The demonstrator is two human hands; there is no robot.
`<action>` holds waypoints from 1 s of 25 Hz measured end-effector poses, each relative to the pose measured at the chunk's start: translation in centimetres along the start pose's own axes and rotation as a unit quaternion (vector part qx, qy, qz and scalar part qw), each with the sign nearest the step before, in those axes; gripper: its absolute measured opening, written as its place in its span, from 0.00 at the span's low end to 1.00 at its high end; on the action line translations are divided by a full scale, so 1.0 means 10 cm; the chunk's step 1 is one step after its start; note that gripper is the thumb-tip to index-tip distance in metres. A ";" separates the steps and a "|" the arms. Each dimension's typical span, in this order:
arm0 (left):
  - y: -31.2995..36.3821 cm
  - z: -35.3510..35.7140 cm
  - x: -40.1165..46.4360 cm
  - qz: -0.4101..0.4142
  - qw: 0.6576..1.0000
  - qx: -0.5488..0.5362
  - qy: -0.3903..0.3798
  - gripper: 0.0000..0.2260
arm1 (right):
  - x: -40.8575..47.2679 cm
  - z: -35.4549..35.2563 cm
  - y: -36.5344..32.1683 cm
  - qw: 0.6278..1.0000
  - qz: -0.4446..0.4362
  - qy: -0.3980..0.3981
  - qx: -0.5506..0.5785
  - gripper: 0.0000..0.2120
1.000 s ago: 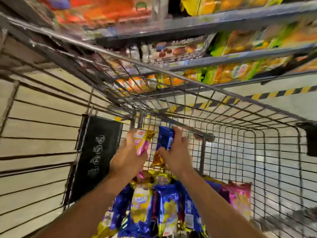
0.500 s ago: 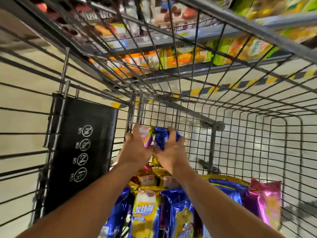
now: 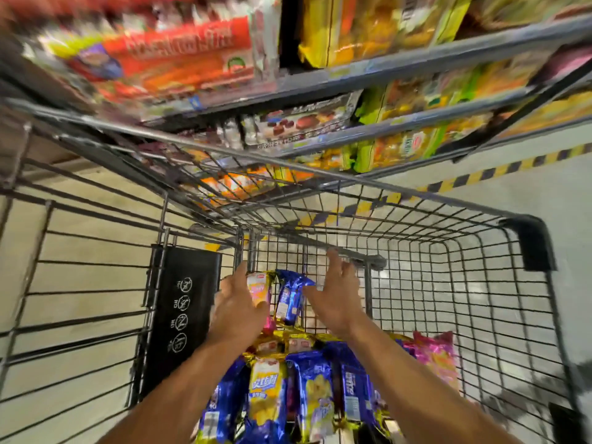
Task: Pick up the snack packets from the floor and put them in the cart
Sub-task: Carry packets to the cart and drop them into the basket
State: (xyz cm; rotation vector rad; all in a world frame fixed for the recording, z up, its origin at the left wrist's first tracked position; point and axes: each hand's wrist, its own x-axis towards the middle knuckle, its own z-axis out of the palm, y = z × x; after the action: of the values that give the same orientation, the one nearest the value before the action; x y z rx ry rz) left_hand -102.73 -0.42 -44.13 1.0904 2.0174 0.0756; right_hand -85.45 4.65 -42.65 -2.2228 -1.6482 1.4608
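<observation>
Both hands are inside the dark grey wire shopping cart, near its far end wall. The left hand has its fingers extended upward, with the thumb and palm against a pink-and-yellow foil snack packet that stands upright by the wire mesh; whether the grip actually pinches the packet cannot be told. The right hand is spread wide, fingers straight, and holds nothing. Between the two hands a blue foil snack packet stands upright, apart from the right palm and just beside the pink-and-yellow one.

Below the forearms, on the cart floor, lies a heap of blue, yellow and gold foil snack packets, overlapping one another. A pink foil packet leans against the cart's right side wall. A black plastic panel with white round symbols hangs on the cart's left side. Beyond the cart, grey metal store shelves carry orange, green and yellow packaged goods, blurred. A yellow-and-black striped line runs across the pale floor.
</observation>
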 end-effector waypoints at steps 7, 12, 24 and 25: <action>1.09 -0.55 -1.09 0.143 0.989 0.017 0.038 0.40 | -1.20 -1.23 -0.23 0.987 -0.064 0.148 -0.009 0.41; 1.93 -0.81 -2.00 0.322 0.926 0.180 0.075 0.38 | -2.09 -2.06 0.07 0.940 -0.096 0.280 -0.170 0.38; 3.64 0.24 -3.82 0.496 0.797 0.308 0.155 0.38 | -3.73 -3.74 1.88 0.878 -0.035 0.433 -0.202 0.37; 3.73 0.41 -3.95 0.503 0.789 0.317 0.153 0.38 | -3.83 -3.82 2.11 0.881 -0.028 0.430 -0.196 0.37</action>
State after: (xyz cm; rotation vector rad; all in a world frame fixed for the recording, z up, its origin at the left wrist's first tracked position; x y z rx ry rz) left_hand -63.62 -6.83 -6.72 2.6535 1.4833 0.1306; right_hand -44.50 -15.16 -6.52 -2.3938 -1.6865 0.0065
